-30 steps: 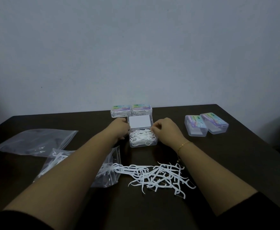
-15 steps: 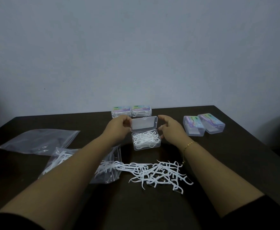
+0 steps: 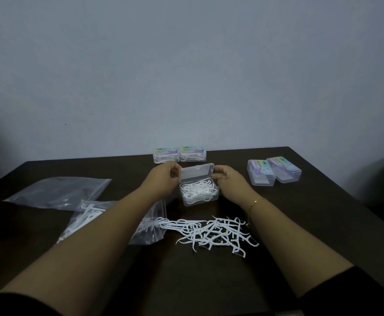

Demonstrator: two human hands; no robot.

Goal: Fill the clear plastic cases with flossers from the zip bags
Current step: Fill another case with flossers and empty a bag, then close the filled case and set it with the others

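Flossers fill the clear case (image 3: 199, 194) at the middle of the dark tabletop (image 3: 311, 213), its hinged lid (image 3: 196, 172) half raised. The left hand (image 3: 163, 177) pinches the lid's left end with curled fingers; the right hand (image 3: 228, 179) does the same at the right end. Loose flossers (image 3: 211, 231) lie scattered nearer the person, spilling from a zip bag (image 3: 147, 226) under the left forearm. A flatter bag (image 3: 58, 192) lies far left. Two closed cases (image 3: 179, 154) sit behind, two more (image 3: 274, 171) to the right
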